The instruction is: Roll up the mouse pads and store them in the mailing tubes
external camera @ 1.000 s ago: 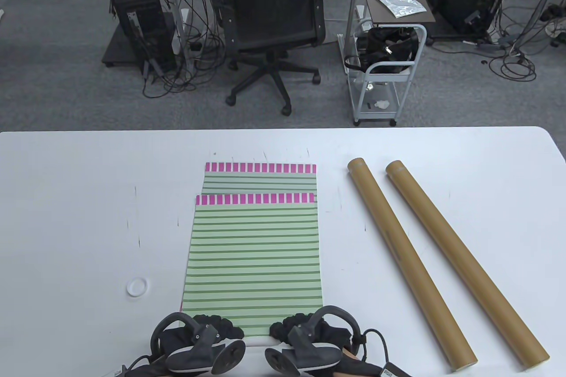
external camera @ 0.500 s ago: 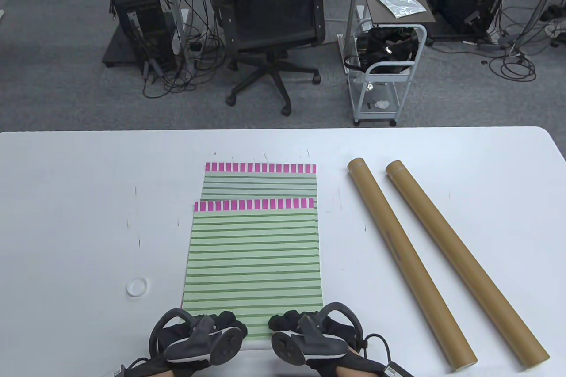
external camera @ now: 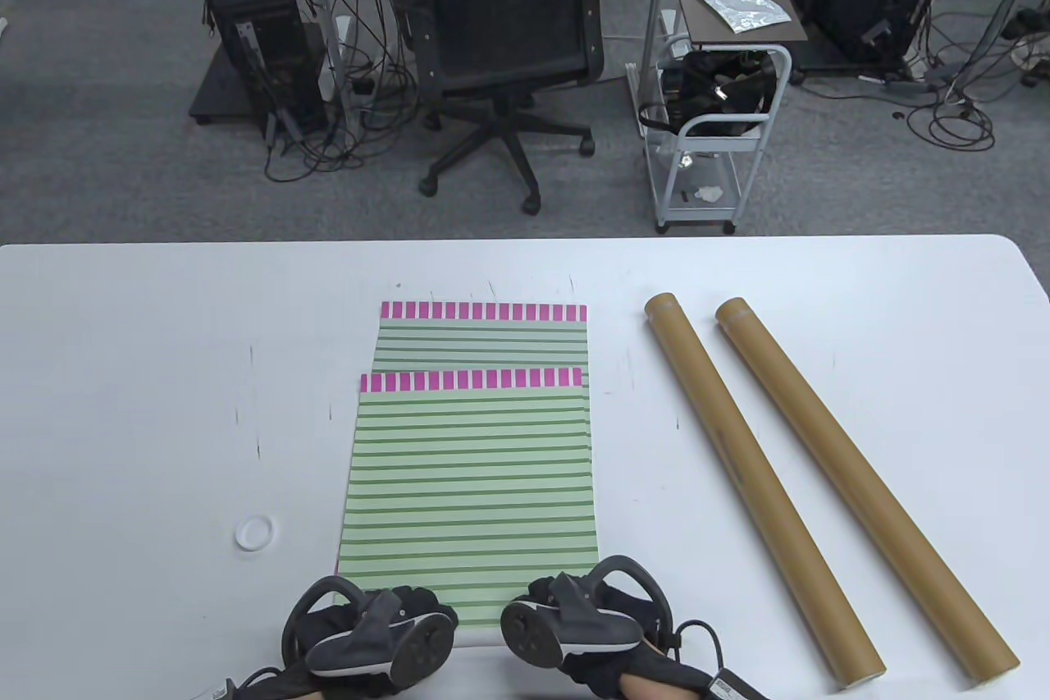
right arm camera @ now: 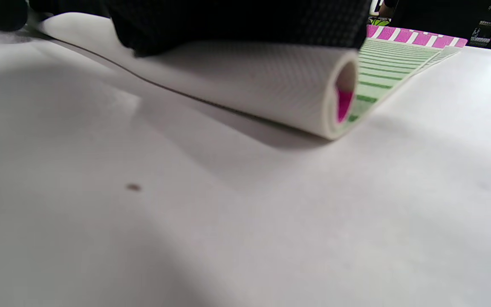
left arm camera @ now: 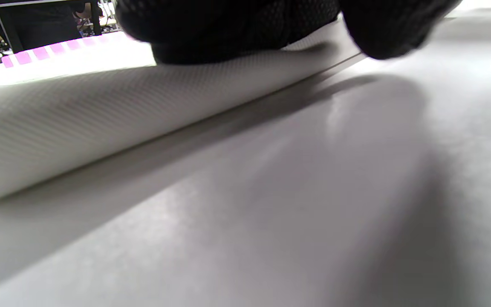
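The top mouse pad, green-striped with a pink far border, lies in the middle of the table over a second pad of the same pattern. Its near edge is curled into a short roll with the white underside out. My left hand and right hand sit side by side on that roll, fingers curled over it. Two brown mailing tubes lie slanted to the right of the pads, untouched.
A small white ring cap lies on the white table left of the pads. Beyond the far table edge stand an office chair and a small cart.
The top pad's far pink edge has slid a little toward me as its near edge curled up. Both hands have shifted slightly forward on the roll. The tubes have not moved.
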Available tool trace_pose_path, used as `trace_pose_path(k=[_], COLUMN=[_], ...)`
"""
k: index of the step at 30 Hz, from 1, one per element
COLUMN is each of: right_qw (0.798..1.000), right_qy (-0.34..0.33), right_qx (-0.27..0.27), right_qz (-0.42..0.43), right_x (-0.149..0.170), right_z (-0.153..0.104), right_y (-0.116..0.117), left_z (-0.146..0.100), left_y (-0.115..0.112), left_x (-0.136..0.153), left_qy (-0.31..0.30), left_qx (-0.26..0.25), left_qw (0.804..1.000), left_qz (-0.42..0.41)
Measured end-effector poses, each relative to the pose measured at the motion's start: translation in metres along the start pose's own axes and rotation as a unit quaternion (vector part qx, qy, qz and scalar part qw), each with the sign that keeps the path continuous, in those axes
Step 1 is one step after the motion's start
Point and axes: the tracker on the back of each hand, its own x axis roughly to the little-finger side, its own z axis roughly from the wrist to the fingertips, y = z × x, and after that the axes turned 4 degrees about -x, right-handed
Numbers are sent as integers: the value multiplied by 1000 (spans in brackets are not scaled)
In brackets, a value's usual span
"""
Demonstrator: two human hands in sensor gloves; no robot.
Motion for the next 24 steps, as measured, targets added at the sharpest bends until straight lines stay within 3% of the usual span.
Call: trace_pose_path(k=[5,15,24], right_qw=[1000,990,996], right_qy=[-10,-17,-27], right_qx=[2,57,36], right_qz=[-7,-125,-74], right_x=[-1,-15,-15], right_z=[-5,-9,-10], right_y=[-7,-9,-13], left_z=[1,-1,-1], left_y=[0,2,4], left_x=[-1,4,8], left_qy=[11,18,11], left_qx=[-18,-34,-17], left_qw=[1000,999,1000], left_qz=[20,20,0])
